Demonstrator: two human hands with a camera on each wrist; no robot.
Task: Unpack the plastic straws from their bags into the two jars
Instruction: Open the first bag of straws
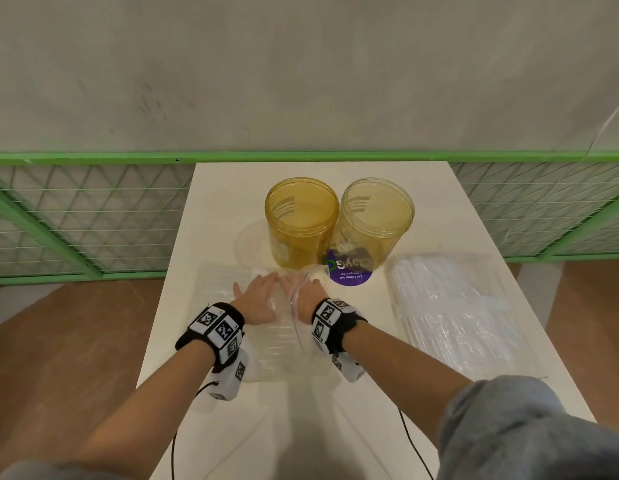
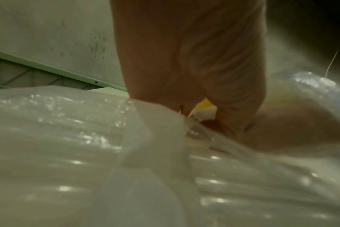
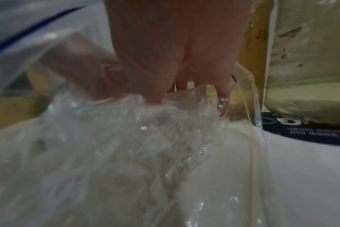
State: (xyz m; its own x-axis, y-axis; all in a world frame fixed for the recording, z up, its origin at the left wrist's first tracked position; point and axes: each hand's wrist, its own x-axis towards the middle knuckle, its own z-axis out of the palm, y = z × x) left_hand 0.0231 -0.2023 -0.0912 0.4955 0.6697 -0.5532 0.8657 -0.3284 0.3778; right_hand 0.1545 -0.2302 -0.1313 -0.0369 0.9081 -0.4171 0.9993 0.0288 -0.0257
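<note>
Seeing both hands down on the near clear plastic bag of translucent straws (image 1: 263, 344), which lies flat on the white rectangular table (image 1: 422, 403) just in front of the jars. Left hand (image 1: 258, 299) lies palm-down on the bag, fingers straight and slightly spread, pointing toward the jars; the left wrist view shows the palm (image 2: 188, 53) resting on the ribbed straw bundle (image 2: 68, 153). Right hand (image 1: 310, 299) sits just beside the left, at the bag's far end. The right wrist view shows its fingers (image 3: 155, 95) curled down into crumpled clear film (image 3: 145, 130), gripping the bag's open end; a loose flap of film (image 1: 296, 299) stands up between the two hands.

Two amber translucent plastic jars stand upright, open-topped and touching side by side at the far middle of the table: left jar (image 1: 301, 223), right jar (image 1: 375, 220). I see no straws in either. The right jar stands partly on a round purple sticker (image 1: 351, 273) stuck to the tabletop.

A second clear bag of white straws (image 1: 450, 310) lies flat to the right, well apart from the hands. A clear round lid (image 1: 249, 242) lies left of the left jar. Both wrists carry black bands with printed marker tags (image 1: 218, 329).
</note>
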